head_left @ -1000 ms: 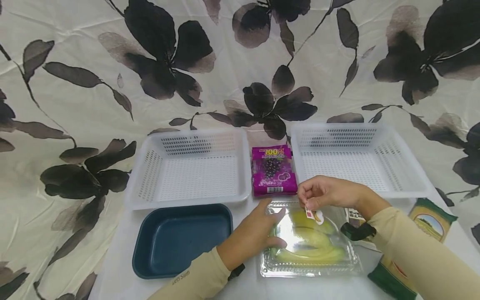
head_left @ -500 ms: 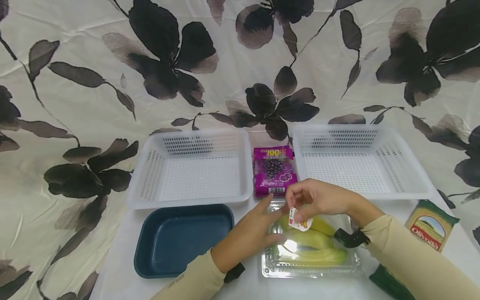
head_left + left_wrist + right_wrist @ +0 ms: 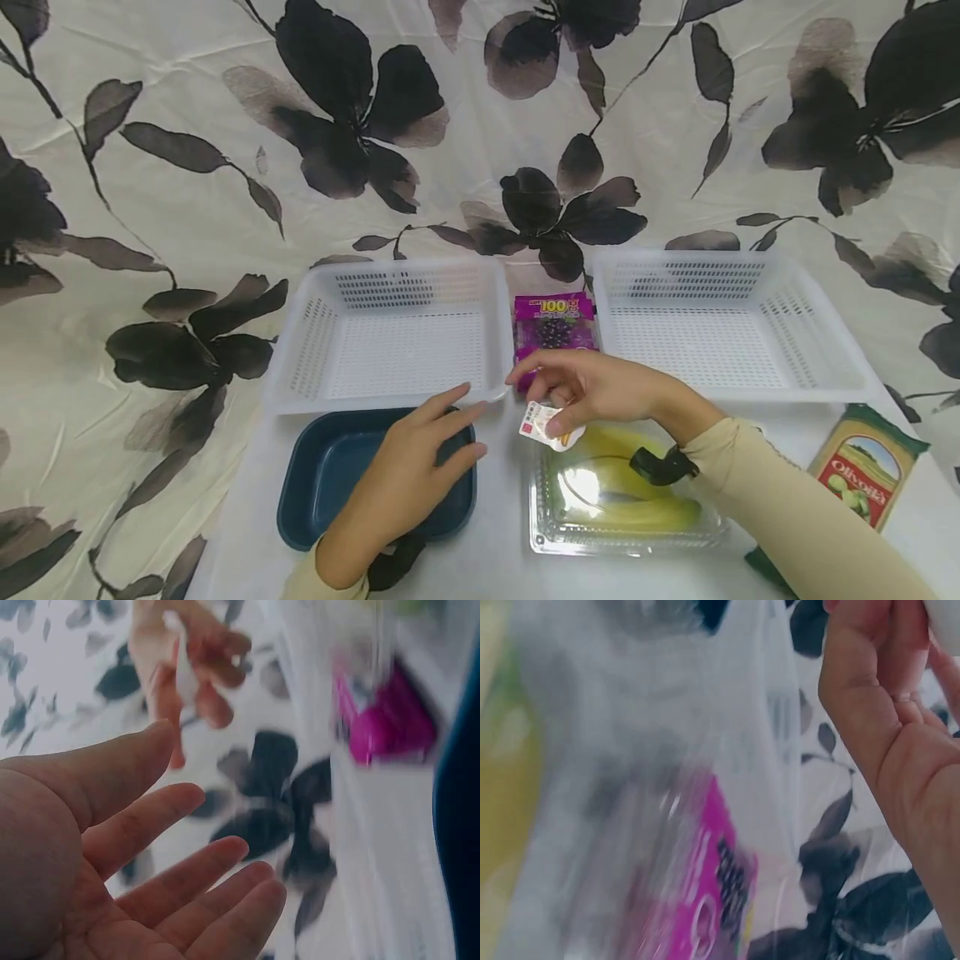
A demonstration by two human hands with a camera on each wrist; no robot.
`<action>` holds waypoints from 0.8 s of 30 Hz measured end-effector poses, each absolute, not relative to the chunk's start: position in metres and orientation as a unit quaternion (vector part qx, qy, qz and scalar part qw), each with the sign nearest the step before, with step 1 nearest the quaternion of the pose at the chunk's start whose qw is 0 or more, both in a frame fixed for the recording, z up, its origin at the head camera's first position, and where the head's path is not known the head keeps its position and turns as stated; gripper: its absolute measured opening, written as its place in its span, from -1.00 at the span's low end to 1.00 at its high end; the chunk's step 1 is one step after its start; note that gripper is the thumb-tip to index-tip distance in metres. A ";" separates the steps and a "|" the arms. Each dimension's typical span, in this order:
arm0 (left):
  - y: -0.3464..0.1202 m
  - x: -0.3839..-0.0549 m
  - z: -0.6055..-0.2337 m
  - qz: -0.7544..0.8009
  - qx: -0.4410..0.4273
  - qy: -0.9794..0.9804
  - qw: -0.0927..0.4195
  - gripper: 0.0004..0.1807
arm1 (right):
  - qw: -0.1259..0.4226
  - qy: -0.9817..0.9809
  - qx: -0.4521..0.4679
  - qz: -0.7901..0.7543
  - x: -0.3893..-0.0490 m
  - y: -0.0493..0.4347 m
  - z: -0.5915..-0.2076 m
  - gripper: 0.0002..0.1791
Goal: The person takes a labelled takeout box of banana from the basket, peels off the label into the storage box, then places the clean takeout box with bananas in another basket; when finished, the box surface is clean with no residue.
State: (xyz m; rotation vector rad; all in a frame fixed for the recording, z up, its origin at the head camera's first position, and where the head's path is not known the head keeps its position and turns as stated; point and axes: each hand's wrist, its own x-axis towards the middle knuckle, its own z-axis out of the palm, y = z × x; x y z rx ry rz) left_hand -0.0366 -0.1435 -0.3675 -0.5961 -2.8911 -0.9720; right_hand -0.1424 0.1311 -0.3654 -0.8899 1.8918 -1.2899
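My right hand (image 3: pixel 600 385) pinches a small white sticker (image 3: pixel 537 423) with red print between thumb and fingers. The sticker hangs in the air above the far left corner of a clear plastic clamshell box (image 3: pixel 581 546), which holds yellow bananas (image 3: pixel 637 479). My left hand (image 3: pixel 401 467) is over the dark blue tub (image 3: pixel 296 492), fingers spread and holding nothing. In the left wrist view its palm and extended fingers (image 3: pixel 225 862) show, with the sticker (image 3: pixel 182 667) seen edge-on beyond them. Part of a purple grape candy pack (image 3: pixel 553 321) is hidden behind my right hand.
Two white perforated baskets stand at the back, one left (image 3: pixel 397 350) and one right (image 3: pixel 697 333), with the candy pack between. A tan and green Olivoila packet (image 3: pixel 862 479) lies at the right. Another green packet end (image 3: pixel 765 567) shows under my right sleeve.
The sticker has come away from the clamshell's lid and moved left in my right hand. My left hand has left the box and moved left over the blue tub.
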 end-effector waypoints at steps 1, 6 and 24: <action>-0.152 -0.035 -0.366 -0.310 -0.183 -0.932 0.028 -0.49 | 0.342 0.723 -0.341 -0.494 -0.143 0.126 -0.364 -0.30; -0.192 -0.028 -0.360 -0.307 -0.147 -0.935 0.095 -0.50 | 0.357 0.732 -0.328 -0.478 -0.144 0.099 -0.358 -0.56; -0.313 -0.013 -0.386 -0.311 0.060 -0.943 0.098 -0.52 | 0.327 0.748 -0.381 -0.433 -0.135 -0.008 -0.371 -0.87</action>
